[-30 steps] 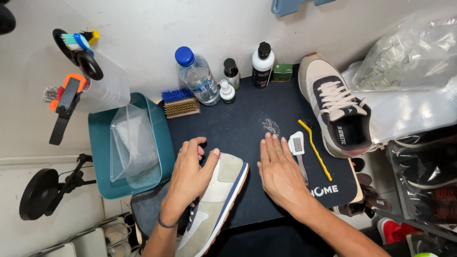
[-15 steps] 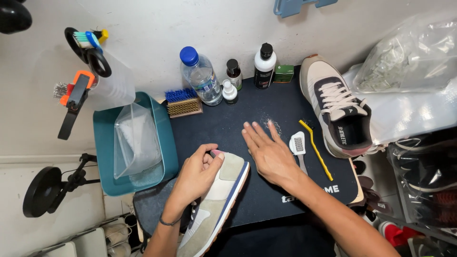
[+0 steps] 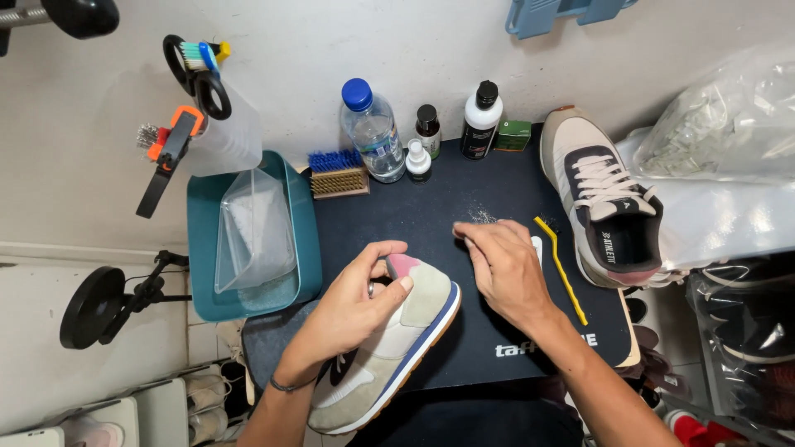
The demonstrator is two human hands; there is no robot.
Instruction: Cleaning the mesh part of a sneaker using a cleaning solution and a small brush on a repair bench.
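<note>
A beige and grey sneaker (image 3: 389, 356) with a blue midsole lies sole-side right on the black mat (image 3: 464, 186), toe pointing away from me. My left hand (image 3: 352, 310) grips its toe, thumb on the pink toe patch. My right hand (image 3: 507, 271) rests on the mat just right of the shoe, fingers curled downward with the tips close together. It partly covers a small white brush (image 3: 537, 246). A yellow-handled brush (image 3: 563, 271) lies just right of that hand. What sits under the fingers is hidden.
A second sneaker (image 3: 603, 203) stands at the mat's right edge. Along the wall are a water bottle (image 3: 373, 132), small bottles, a black and white bottle (image 3: 479, 122) and a blue-bristled brush (image 3: 338, 172). A teal basin (image 3: 201, 257) sits left; a plastic bag (image 3: 729, 124) right.
My right hand went from flat and spread on the mat to curled, and shifted right toward the white brush. My left hand slid up onto the sneaker's toe.
</note>
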